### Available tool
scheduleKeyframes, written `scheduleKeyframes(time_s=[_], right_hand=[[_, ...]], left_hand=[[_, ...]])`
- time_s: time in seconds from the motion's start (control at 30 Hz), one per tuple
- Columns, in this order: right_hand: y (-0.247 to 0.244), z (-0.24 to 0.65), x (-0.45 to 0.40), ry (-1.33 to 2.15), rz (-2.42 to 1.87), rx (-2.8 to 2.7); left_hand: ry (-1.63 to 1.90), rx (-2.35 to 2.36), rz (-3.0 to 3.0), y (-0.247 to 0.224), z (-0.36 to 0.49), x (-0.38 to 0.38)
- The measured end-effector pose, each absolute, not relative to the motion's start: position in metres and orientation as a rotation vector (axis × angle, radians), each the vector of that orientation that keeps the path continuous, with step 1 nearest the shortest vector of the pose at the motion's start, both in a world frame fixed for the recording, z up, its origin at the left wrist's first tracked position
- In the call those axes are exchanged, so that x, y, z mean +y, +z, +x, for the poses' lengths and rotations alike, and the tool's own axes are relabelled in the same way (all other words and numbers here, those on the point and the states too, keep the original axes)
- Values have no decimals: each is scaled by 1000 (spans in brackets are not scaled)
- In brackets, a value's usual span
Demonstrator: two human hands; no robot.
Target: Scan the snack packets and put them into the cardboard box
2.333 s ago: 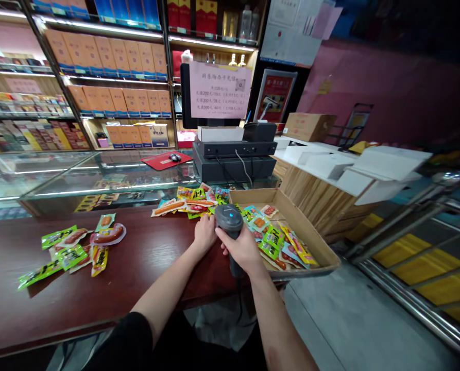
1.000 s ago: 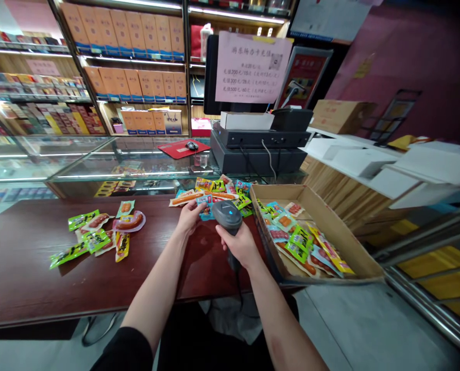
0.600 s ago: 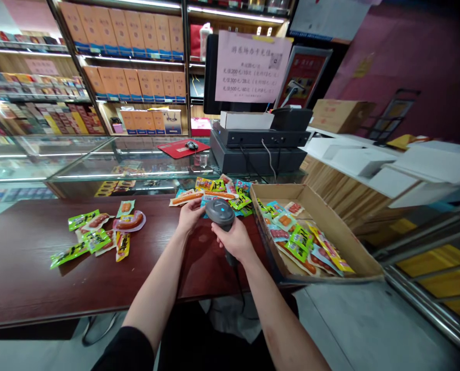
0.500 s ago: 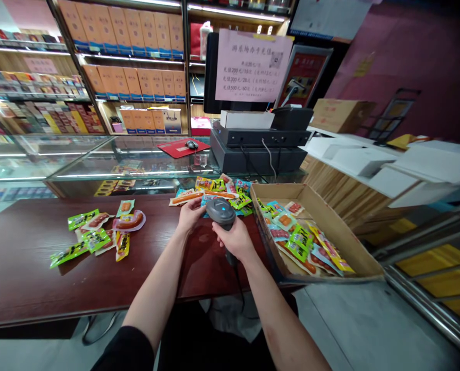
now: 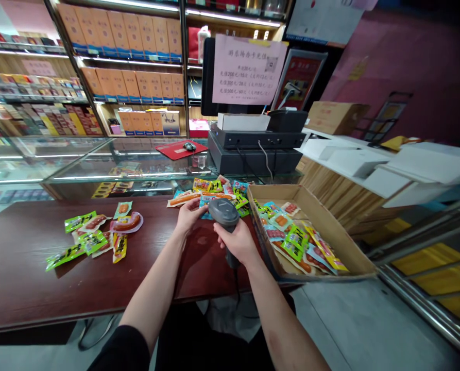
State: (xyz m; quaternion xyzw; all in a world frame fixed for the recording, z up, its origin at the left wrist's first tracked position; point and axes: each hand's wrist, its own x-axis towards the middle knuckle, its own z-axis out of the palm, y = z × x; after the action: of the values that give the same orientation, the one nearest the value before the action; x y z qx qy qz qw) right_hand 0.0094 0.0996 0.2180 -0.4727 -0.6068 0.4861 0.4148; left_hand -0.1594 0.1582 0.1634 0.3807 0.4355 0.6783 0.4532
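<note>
My right hand (image 5: pixel 239 239) is wrapped round the handle of a dark grey barcode scanner (image 5: pixel 223 211), its head tilted toward the back of the table. Just left of it, my left hand (image 5: pixel 189 216) pinches a blue snack packet (image 5: pixel 205 201), partly covered by the scanner. Behind both hands lies a pile of packaged sausages and snacks, including a long sausage packet (image 5: pixel 185 198) and a yellow packet (image 5: pixel 202 184). On the left of the table is another group, with a curved sausage pack (image 5: pixel 127 223) and green packets (image 5: pixel 92 241).
An open cardboard box (image 5: pixel 340 234) holding several snack packets stands at the right of the dark red table (image 5: pixel 17 278). Beyond are a glass counter (image 5: pixel 133 154), a red mouse pad (image 5: pixel 171 150) and a monitor with a paper sign (image 5: pixel 249 72). The scanner's cable hangs down.
The blue light on top of the scanner no longer shows. The scanner has tipped and shifted slightly beside the packet; my left hand keeps its grip. The whole view has moved a little.
</note>
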Motion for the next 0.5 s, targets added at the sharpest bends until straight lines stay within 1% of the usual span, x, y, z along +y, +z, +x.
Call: scheduleKeyframes(time_s=[0.1,0.23,0.37,0.5], right_hand=[[227,35,92,1208,-1170,-1487],[243,90,80,1116,-1206,-1401],[253,150,66,978,-1265,-1277],[253,195,54,882,-1311,-1123]], left_hand=[[1621,1056,1036,171,-147,157],[1515,1009,1196,196,-114,165],[1381,855,1323,224,-51,179],[1259,708,1500,237,22,184]])
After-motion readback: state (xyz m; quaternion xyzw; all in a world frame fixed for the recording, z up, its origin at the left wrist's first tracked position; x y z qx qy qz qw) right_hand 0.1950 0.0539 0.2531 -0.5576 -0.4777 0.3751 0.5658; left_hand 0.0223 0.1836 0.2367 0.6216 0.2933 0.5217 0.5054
